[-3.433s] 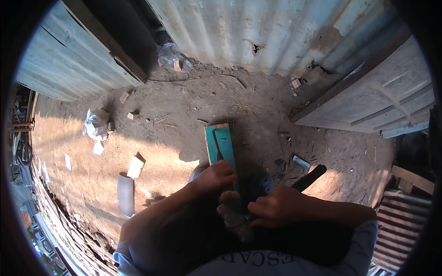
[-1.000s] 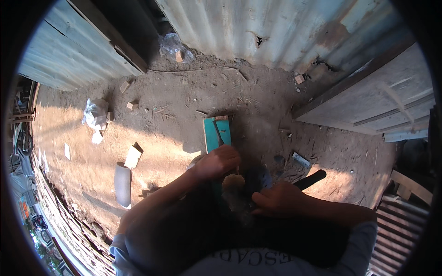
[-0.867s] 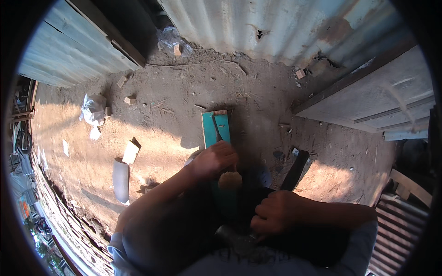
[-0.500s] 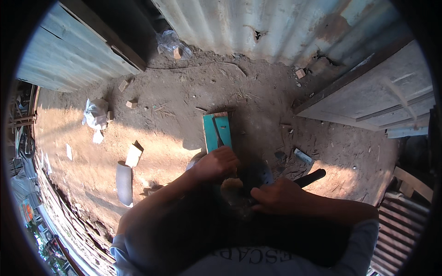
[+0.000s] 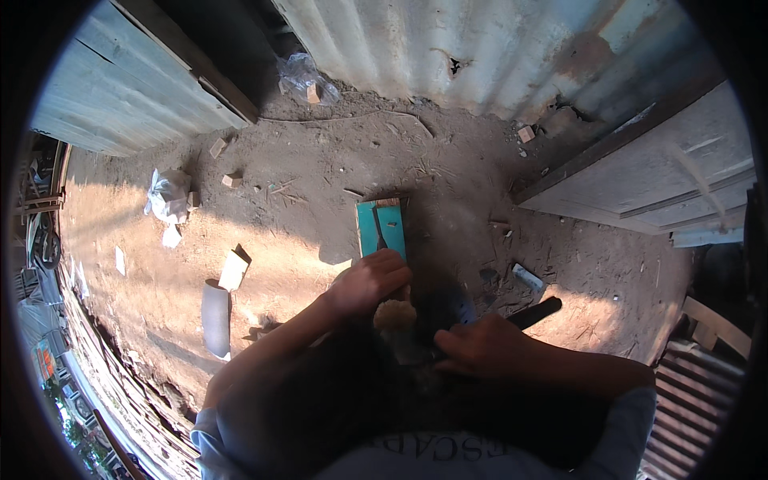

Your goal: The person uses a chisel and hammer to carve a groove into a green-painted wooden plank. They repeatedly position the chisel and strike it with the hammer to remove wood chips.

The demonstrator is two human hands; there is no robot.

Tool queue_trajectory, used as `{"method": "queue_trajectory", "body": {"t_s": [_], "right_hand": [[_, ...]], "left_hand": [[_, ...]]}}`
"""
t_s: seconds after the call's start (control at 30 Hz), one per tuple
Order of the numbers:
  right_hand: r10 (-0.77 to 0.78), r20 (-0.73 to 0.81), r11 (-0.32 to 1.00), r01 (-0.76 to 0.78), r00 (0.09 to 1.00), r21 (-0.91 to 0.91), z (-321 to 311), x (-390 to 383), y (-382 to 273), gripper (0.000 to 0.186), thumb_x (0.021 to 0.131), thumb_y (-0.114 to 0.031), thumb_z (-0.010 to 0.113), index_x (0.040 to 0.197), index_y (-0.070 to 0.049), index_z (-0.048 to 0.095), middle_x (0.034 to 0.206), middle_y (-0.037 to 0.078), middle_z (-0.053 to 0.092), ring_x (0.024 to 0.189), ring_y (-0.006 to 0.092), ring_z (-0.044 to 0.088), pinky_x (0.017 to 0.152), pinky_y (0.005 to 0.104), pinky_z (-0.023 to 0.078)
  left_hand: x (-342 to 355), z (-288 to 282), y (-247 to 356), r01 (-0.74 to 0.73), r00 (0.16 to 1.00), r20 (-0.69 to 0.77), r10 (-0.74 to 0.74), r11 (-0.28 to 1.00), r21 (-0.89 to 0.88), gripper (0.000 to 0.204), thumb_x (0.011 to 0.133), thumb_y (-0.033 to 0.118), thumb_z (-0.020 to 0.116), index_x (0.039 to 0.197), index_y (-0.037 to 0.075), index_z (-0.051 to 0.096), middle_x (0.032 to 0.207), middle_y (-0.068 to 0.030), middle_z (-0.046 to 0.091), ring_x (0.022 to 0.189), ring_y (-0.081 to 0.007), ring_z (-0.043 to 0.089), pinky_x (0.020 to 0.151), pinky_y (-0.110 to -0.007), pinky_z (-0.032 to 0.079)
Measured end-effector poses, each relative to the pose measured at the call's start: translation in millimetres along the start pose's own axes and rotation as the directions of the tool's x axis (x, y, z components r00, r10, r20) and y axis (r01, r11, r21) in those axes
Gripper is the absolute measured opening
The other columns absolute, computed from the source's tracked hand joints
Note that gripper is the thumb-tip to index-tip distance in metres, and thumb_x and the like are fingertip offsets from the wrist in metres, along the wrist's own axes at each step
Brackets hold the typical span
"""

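Observation:
My left hand (image 5: 376, 278) is closed over the teal board (image 5: 388, 232), around something I cannot make out. A thin dark bar (image 5: 378, 228) lies along the board above that hand. Just below my fingers is a pale yellowish, rough rounded piece (image 5: 394, 318). My right hand (image 5: 472, 348) grips a hammer by its black handle (image 5: 532, 312), which angles out to the upper right; its head is lost in shadow. Behind my hands a blue perforated shoe (image 5: 462, 306) is partly visible.
On the dirt ground (image 5: 440, 176) lie small wood blocks (image 5: 232, 181), a white bag (image 5: 168, 196), a grey roll (image 5: 216, 320) and a pale board (image 5: 234, 269). Corrugated sheets (image 5: 496, 48) stand at the back, a worn panel (image 5: 656, 168) at the right.
My right hand dipped lower with the hammer about a second ago, then came back up, the handle tilting flatter again. My left hand stays over the board, shifting slightly.

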State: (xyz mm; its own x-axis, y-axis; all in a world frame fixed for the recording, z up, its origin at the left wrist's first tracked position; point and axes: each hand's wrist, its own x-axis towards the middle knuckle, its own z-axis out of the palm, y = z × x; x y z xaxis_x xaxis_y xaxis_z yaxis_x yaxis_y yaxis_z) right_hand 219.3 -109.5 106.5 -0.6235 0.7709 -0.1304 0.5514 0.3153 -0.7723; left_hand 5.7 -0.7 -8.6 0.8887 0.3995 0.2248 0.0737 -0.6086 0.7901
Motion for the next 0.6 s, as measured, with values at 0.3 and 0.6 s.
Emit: {"method": "queue_trajectory", "body": {"t_s": [0.3, 0.6], "right_hand": [[-0.102, 0.065, 0.987, 0.109, 0.993, -0.115, -1.0, -7.4, -8.5, 0.036, 0.083, -0.041, 0.067, 0.083, -0.010, 0.051, 0.060, 0.002, 0.045, 0.048, 0.0188, 0.055, 0.040, 0.0317, 0.043], [-0.032, 0.003, 0.996, 0.032, 0.999, -0.086, 4.4, -9.2, 3.6, 0.035, 0.080, -0.038, 0.071, 0.082, -0.010, 0.050, 0.061, 0.003, 0.046, 0.049, 0.0180, 0.055, 0.042, 0.0336, 0.044]], "left_hand": [[-1.7, 7.7, 4.5, -0.054, 0.999, 0.003, 0.054, 0.993, 0.109, 0.018, 0.068, 0.013, 0.069, 0.079, 0.006, 0.055, 0.076, -0.0064, 0.056, 0.076, -0.0251, 0.058, 0.069, -0.036, 0.049], [-4.8, 10.9, -1.2, -0.117, 0.993, -0.008, 0.118, 0.991, 0.071, 0.018, 0.068, 0.013, 0.069, 0.079, 0.006, 0.056, 0.077, -0.0066, 0.058, 0.080, -0.0253, 0.060, 0.072, -0.036, 0.049]]}}
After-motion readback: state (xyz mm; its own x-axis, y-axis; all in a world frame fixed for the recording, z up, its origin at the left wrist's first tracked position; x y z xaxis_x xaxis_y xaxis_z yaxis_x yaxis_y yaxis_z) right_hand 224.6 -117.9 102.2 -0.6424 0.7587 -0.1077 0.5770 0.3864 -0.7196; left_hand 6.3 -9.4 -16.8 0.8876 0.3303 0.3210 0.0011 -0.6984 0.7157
